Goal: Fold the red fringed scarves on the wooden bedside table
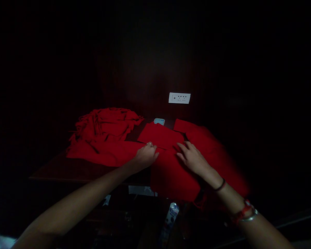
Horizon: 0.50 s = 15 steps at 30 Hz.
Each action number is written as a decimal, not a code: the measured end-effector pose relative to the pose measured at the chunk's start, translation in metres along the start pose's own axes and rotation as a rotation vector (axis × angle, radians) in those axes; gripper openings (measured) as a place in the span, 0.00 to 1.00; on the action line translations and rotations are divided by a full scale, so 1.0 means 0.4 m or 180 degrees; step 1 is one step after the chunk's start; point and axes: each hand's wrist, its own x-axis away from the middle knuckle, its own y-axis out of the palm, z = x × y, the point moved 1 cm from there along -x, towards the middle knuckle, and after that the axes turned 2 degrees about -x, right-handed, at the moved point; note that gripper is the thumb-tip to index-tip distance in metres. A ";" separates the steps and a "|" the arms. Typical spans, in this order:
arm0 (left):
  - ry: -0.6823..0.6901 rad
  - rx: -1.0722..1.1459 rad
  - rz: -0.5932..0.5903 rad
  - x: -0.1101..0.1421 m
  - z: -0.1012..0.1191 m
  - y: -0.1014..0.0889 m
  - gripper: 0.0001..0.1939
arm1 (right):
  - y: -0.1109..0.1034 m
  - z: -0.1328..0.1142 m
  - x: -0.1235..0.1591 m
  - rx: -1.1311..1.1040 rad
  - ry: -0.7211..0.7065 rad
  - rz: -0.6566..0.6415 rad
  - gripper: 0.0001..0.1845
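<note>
A red cloth [171,173] lies across the dark table [75,171] and hangs over its near edge. My left hand [145,155] is curled closed, pinching a fold of this cloth near its middle. My right hand [193,157] rests flat on the cloth just to the right, fingers stretched out and pointing left. A folded red piece [160,135] lies just beyond both hands. The room is very dark.
A crumpled pile of red fabric [103,126] sits at the table's back left. A white wall socket plate [179,98] is on the dark wall behind. A small pale object [159,121] lies at the table's back. A bottle [171,216] stands below the table's edge.
</note>
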 end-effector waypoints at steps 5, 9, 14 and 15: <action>-0.0036 -0.0155 -0.0352 -0.009 -0.036 0.040 0.26 | 0.073 0.014 -0.042 -0.0085 -0.0354 -0.1034 0.28; -0.0065 -0.0060 -0.0619 -0.019 -0.053 0.046 0.29 | 0.066 0.025 -0.053 -0.0072 -0.0250 -0.1443 0.30; 0.0188 -0.0242 0.0118 -0.056 -0.042 0.041 0.25 | 0.041 -0.020 -0.103 -0.0142 -0.0344 -0.0942 0.32; 0.0204 -0.0232 0.0022 -0.063 -0.045 0.047 0.25 | 0.050 -0.026 -0.111 -0.0138 -0.0341 -0.0864 0.32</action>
